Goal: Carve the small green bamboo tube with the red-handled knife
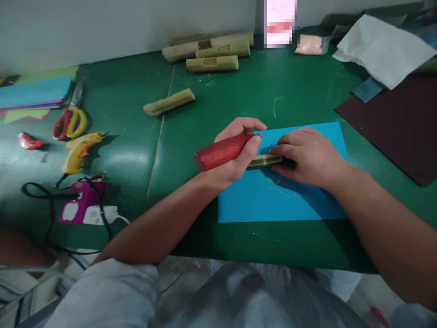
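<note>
My left hand (239,150) is wrapped around a tool with a thick red wooden handle (221,151). A small bit of metal shows at the handle's front end by my thumb; the rest of the working end is hidden. Under that hand lies a short green bamboo piece (264,161), whose right end my right hand (303,157) grips with bent fingers. The bamboo is over a blue sheet of paper (246,205), where small shavings (283,190) are scattered.
Cut bamboo tubes (211,64) lie by the wall, with one tube (170,102) nearer. On the left are scissors (71,118), a yellow glue gun (80,152), a purple power strip (82,200) with black cable and coloured sheets (37,93). Dark card (392,123) and crumpled white paper (382,50) are right.
</note>
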Demonstrator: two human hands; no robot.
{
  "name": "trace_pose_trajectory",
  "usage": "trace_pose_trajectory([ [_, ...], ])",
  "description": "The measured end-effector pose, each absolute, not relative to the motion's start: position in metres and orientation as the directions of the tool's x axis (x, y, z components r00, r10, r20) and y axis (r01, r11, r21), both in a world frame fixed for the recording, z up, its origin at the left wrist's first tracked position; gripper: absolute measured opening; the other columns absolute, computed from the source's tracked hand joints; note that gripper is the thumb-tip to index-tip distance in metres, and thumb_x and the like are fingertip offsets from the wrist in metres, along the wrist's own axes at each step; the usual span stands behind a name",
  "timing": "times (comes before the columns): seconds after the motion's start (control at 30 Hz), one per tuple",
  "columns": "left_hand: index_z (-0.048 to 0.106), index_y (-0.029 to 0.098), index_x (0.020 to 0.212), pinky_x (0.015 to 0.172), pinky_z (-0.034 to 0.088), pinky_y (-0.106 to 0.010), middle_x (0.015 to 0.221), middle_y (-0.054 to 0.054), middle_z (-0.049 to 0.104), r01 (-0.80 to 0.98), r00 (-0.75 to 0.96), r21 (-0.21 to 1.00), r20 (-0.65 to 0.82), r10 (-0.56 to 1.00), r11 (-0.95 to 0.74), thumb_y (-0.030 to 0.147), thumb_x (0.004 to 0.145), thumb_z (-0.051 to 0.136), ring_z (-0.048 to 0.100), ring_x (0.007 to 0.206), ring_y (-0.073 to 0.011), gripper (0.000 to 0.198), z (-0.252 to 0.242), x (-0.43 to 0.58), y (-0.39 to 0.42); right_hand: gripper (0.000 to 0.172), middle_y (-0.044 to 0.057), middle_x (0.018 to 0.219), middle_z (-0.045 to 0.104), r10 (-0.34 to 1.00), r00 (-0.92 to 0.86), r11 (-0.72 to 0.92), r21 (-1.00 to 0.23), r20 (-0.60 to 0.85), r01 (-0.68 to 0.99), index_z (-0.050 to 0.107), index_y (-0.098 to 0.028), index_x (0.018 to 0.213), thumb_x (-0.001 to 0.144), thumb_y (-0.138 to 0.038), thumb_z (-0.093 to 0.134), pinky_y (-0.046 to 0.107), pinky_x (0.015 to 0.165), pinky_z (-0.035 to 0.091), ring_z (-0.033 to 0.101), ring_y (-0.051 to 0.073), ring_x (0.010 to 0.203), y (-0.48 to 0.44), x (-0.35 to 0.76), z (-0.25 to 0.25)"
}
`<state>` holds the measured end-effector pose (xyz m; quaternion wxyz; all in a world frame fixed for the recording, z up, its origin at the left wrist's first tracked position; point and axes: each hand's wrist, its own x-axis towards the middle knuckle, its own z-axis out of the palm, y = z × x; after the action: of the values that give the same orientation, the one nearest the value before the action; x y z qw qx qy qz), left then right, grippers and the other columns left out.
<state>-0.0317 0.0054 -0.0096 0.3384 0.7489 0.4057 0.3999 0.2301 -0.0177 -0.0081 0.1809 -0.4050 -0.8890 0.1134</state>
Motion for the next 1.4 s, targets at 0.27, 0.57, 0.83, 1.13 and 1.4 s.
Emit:
trace_pose_trajectory([
  [0.27,0.047,0.033,0.169,0.066,0.049,-0.038,0.080,0.008,0.060,0.262,0.365,0.826,0.393,0.844,-0.499,0.068,0.107,0.077,0.060,0.067,-0.0190,0.077,-0.004,-0.011,-0.008,0.050,0.013,0.107,0.086,0.836,-0.344,0.525,-0.440,0.428,0.729,0.079,-0.025,0.156,0.115,-0.048,0.063,0.046,0.081,0.053,0.077,0.032,0.093,-0.038,0.219,0.004],
  [0.57,0.054,0.035,0.172,0.063,0.054,-0.037,0.085,0.005,0.069,0.331,0.501,0.758,0.364,0.785,-0.563,0.065,0.107,0.085,0.073,0.070,-0.0201,0.079,0.016,-0.007,-0.024,0.040,0.010,0.089,0.081,0.815,-0.364,0.552,-0.411,0.452,0.725,0.083,-0.026,0.134,0.116,-0.045,0.053,0.045,0.076,0.051,0.071,0.029,0.079,-0.053,0.201,0.003],
  [0.83,0.070,0.031,0.159,0.074,0.061,-0.040,0.097,-0.002,0.079,0.340,0.495,0.676,0.462,0.736,-0.653,0.094,0.096,0.079,0.066,0.071,-0.0196,0.090,0.002,-0.024,-0.002,0.026,0.008,0.107,0.084,0.889,-0.022,0.356,-0.662,0.457,0.659,0.071,-0.030,0.124,0.102,-0.044,0.072,0.048,0.085,0.062,0.080,0.030,0.092,-0.048,0.206,-0.005],
  [1.13,0.084,0.020,0.120,0.089,0.053,-0.046,0.117,-0.014,0.085,0.555,0.637,0.300,0.448,0.628,-0.776,0.046,0.108,0.079,0.077,0.105,-0.0324,0.029,-0.014,-0.025,0.015,0.043,0.009,0.102,0.083,0.918,0.147,0.222,-0.783,0.369,0.581,0.075,-0.032,0.104,0.111,-0.075,0.073,0.051,0.089,0.067,0.078,0.031,0.095,-0.036,0.215,-0.009],
  [1.4,0.082,0.018,0.120,0.089,0.054,-0.045,0.115,-0.013,0.082,0.576,0.755,0.257,0.198,0.625,-0.776,0.043,0.110,0.079,0.075,0.105,-0.0330,0.027,-0.017,-0.020,0.011,0.028,0.006,0.095,0.085,0.968,0.099,0.166,-0.889,0.229,0.426,0.075,-0.030,0.089,0.100,-0.056,0.075,0.056,0.096,0.068,0.084,0.033,0.096,-0.028,0.213,-0.001],
])
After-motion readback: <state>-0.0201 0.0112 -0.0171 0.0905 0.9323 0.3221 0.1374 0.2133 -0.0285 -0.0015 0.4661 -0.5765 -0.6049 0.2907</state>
